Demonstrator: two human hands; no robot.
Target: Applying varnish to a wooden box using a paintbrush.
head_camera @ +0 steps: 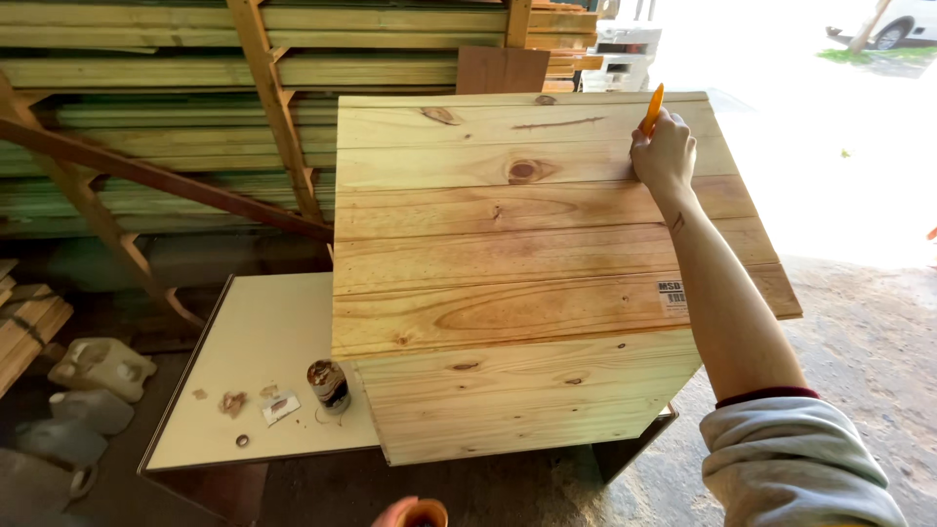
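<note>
A pine-plank box (508,273) with knots in its boards stands on a white table (259,361). My right hand (664,151) reaches to the far right part of the box's top and is shut on an orange tool (652,107), whose lower end is hidden in my fist. At the bottom edge of the view my left hand (395,512) holds a small orange-rimmed container (426,513), only partly in view.
A small stained jar (330,385) and scraps lie on the table by the box. Stacked lumber (195,127) on wooden racks fills the back left. White plastic jugs (98,371) sit on the floor at left. Bright open ground lies to the right.
</note>
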